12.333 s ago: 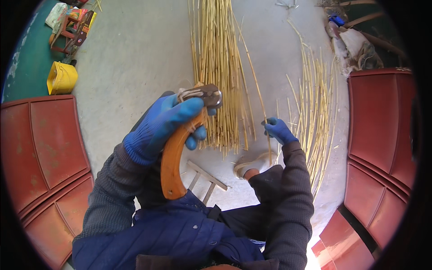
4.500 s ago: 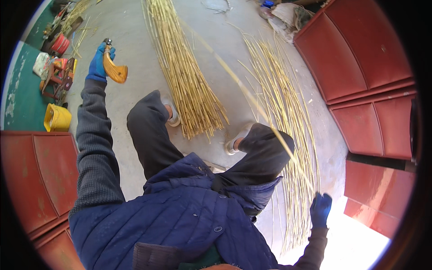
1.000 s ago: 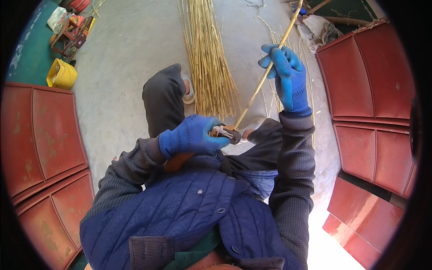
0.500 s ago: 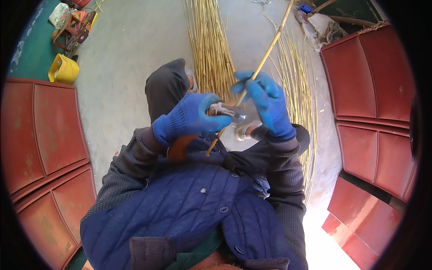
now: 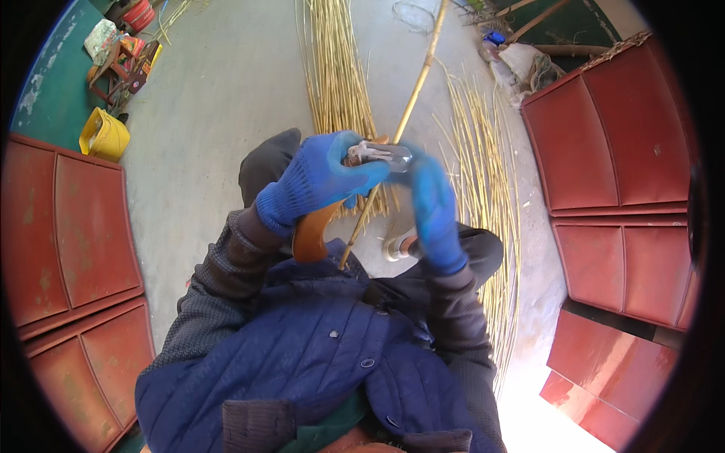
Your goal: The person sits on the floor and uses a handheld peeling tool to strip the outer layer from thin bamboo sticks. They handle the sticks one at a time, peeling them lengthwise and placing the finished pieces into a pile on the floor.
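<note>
My left hand [image 5: 317,177], in a blue knit work glove, is closed around a metal tool [image 5: 381,154] with pale cord wound on it. A curved orange-brown piece [image 5: 310,234] hangs below that hand; whether it belongs to the tool is unclear. One long, thin yellow cane [image 5: 417,94] slants past the tool, its lower end near my lap. My right hand [image 5: 436,215], gloved the same way, is smeared by motion beside the tool and cane. Its fingertips are partly hidden behind the metal, so its grip does not show.
A thick bundle of canes [image 5: 332,68] lies ahead of me on the grey floor; looser canes [image 5: 491,166] spread along my right. Red padded panels [image 5: 98,219] stand on both sides. A yellow bucket [image 5: 106,136] and small wooden stool [image 5: 113,75] are at far left.
My right hand has moved down from the upper cane toward the tool and is blurred. My left hand, the tool and the cane have shifted slightly; the whole view has shifted too.
</note>
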A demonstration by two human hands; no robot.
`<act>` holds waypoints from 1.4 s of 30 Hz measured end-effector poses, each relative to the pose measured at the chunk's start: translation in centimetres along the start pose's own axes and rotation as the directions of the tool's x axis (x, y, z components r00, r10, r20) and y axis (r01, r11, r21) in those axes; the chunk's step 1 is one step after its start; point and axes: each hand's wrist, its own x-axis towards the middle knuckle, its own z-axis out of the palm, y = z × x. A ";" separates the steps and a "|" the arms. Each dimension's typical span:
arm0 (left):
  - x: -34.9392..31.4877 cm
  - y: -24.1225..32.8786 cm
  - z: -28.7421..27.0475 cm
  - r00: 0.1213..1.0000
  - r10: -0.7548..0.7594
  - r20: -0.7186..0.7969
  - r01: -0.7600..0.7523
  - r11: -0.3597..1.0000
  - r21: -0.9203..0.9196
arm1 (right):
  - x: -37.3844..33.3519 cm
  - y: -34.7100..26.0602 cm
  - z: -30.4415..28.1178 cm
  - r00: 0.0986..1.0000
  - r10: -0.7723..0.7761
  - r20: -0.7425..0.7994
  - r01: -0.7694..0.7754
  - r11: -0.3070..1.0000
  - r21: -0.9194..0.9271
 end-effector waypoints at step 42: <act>13.3 -6.6 -16.4 0.875 0.031 -0.483 -0.150 0.966 -0.210 | -15.5 -3.7 -15.4 0.925 0.254 0.281 0.098 0.556 -0.825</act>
